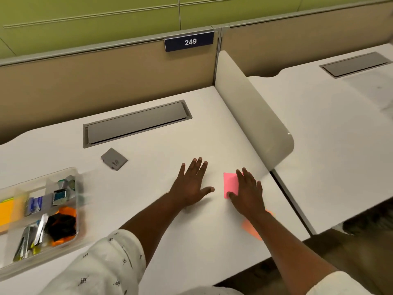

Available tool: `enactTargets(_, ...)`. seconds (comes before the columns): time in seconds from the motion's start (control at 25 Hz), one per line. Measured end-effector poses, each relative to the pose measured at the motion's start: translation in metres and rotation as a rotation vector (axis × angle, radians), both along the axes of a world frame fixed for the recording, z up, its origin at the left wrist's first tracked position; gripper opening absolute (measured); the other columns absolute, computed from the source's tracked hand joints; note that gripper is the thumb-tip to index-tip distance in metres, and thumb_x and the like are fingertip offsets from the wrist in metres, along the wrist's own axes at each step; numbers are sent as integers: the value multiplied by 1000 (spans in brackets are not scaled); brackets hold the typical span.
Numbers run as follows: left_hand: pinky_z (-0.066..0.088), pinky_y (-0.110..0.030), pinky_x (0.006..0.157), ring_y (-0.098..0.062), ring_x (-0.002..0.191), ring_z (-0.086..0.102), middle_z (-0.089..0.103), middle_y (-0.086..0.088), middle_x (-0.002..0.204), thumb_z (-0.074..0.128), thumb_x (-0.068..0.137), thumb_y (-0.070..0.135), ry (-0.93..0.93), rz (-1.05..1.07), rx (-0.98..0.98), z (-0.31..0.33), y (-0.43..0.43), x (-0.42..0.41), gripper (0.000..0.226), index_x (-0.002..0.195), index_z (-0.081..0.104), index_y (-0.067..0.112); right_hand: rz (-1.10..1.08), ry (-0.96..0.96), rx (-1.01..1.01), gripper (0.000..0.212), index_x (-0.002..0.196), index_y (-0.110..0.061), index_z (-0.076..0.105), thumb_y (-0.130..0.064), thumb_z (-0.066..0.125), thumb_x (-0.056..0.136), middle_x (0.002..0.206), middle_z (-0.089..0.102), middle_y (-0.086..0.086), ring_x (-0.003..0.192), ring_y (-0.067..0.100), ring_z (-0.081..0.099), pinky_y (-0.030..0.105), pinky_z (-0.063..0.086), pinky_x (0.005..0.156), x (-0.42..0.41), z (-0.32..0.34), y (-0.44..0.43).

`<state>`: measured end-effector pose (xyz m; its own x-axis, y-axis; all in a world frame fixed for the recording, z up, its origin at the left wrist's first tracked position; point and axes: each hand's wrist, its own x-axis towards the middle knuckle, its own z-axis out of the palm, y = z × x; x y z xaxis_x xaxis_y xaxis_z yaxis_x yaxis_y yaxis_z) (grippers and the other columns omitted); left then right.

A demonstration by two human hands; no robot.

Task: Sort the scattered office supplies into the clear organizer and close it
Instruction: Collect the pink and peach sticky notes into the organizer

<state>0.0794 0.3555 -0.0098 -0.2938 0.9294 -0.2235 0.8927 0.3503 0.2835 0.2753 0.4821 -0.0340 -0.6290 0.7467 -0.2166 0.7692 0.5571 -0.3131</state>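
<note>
The clear organizer lies open at the left edge of the white desk, its compartments holding yellow and orange sticky notes, clips and small packets. A pink sticky-note pad lies flat near the desk's right side. My right hand rests on the pad's right half, fingers spread. An orange sticky-note pad lies partly hidden under my right forearm. My left hand lies flat and open on the bare desk, left of the pink pad.
A small grey square card lies behind the organizer. A grey cable hatch is set into the desk at the back. A curved white divider bounds the right side, with a neighbouring desk beyond it.
</note>
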Motion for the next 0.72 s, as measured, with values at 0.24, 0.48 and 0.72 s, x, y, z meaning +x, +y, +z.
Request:
enactTargets(0.24,-1,-51,122,-22,152,-8,-5,-8,165,42,92,67,12,-124,-50,-20,53,17,95,157,-1,13,-25,-9,-70,103,157,-21,13,-52,72,78,165,17,0,152,20,13,55,13,120,6,-19,34)
enactTargets(0.48,3,-52,121,-24,152,-2,0,-11,165,52,89,60,-4,-159,-130,-37,78,25,95,156,9,8,34,26,-96,103,157,-25,18,-55,72,75,164,21,-6,152,19,11,55,8,120,6,-31,48)
enactTargets(0.72,6,-52,121,-24,152,6,12,-10,164,62,87,49,-54,-129,-97,-40,87,30,75,146,34,12,41,83,-75,93,154,-28,28,-50,73,75,162,25,-8,151,20,15,56,9,120,11,-34,46)
